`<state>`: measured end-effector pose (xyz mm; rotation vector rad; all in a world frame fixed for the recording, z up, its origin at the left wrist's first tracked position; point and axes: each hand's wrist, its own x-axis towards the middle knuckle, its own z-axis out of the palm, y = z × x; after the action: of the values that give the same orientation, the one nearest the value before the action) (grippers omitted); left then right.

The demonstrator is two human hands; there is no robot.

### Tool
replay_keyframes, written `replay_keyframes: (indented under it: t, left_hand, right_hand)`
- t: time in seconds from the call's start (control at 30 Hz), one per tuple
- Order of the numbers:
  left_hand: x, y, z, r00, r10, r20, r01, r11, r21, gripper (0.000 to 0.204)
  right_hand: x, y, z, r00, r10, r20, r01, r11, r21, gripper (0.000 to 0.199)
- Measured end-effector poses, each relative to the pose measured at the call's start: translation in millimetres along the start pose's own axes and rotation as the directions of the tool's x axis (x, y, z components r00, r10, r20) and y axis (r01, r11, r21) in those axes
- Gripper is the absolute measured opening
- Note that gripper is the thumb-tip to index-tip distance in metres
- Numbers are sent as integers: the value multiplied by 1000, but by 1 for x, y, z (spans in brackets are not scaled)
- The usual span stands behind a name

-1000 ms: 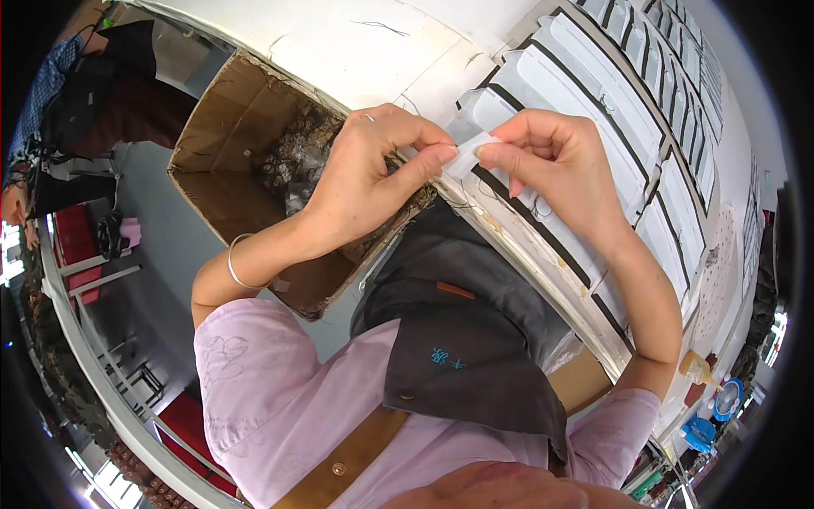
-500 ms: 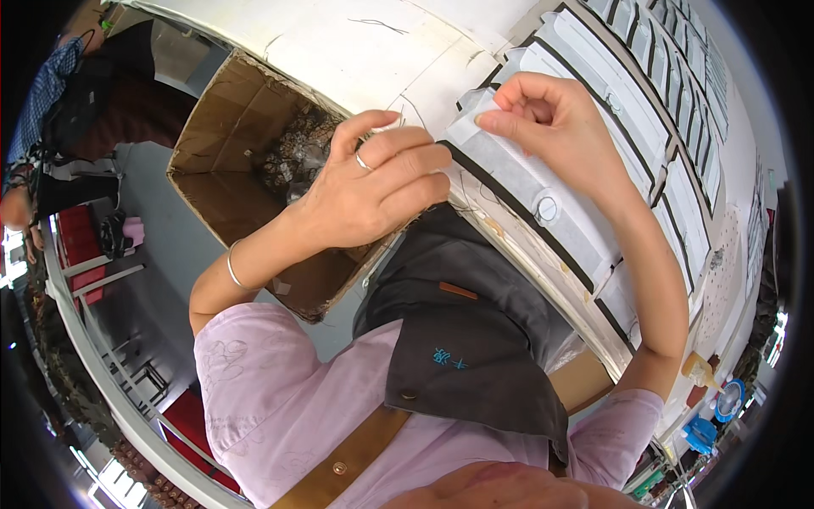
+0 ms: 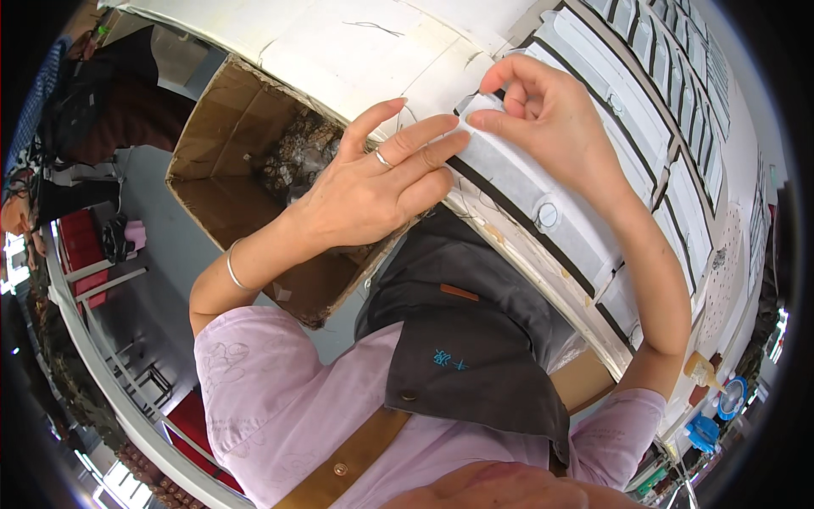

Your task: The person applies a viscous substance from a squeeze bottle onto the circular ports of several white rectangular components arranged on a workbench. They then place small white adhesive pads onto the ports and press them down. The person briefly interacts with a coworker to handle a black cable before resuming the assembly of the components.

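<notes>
A long white strip with a fabric-like surface (image 3: pixel 517 174) lies along the table edge, with a black band (image 3: pixel 551 246) down its near side. A small round clear disc (image 3: pixel 547 215) is on it. My left hand (image 3: pixel 386 174) wears a ring and has its fingers stretched out, the fingertips at the strip's far left end. Just right of them is my right hand (image 3: pixel 555 123), its thumb low at the same end. The index finger is raised apart from that thumb, the other fingers are curled, and I see nothing between them.
An open cardboard box (image 3: pixel 225 127) holding tangled dark threads stands left of the table (image 3: pixel 314 38). Loose dark threads (image 3: pixel 373 28) lie on the white tabletop. Rows of similar white pieces with black bands (image 3: pixel 602 85) cover the right side. A person (image 3: pixel 85 93) is at the far left.
My right thumb and index finger, pinched at the strip's raised end before, are now apart, and that end lies lower. My left fingers have reached slightly right onto it.
</notes>
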<state>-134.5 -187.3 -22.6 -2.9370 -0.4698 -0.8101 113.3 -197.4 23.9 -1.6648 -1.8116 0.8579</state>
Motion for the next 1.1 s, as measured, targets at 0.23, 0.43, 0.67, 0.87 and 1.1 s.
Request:
replay_keyframes:
  t: [0.23, 0.43, 0.67, 0.87, 1.1]
  left_hand:
    - [2, 2, 1, 1000, 4, -15, -3, 1000, 27, 11]
    - [2, 3, 1, 1000, -4, -19, 4, 1000, 3, 10]
    - [1, 7, 0, 998, -45, -43, 41, 994, -103, 7]
    - [4, 7, 5, 993, -41, -108, 21, 983, -182, 10]
    - [26, 7, -13, 929, -315, -196, 211, 883, -419, 10]
  right_hand:
    - [-12, 9, -5, 844, -536, 31, 490, 745, -452, 25]
    - [-19, 6, -4, 852, -505, 138, 469, 618, -631, 36]
    - [-24, -6, -12, 875, -473, 106, 442, 687, -578, 44]
    - [-30, -7, -15, 898, -415, 147, 411, 674, -614, 41]
    - [-34, -39, -25, 990, -121, 75, 87, 930, 356, 24]
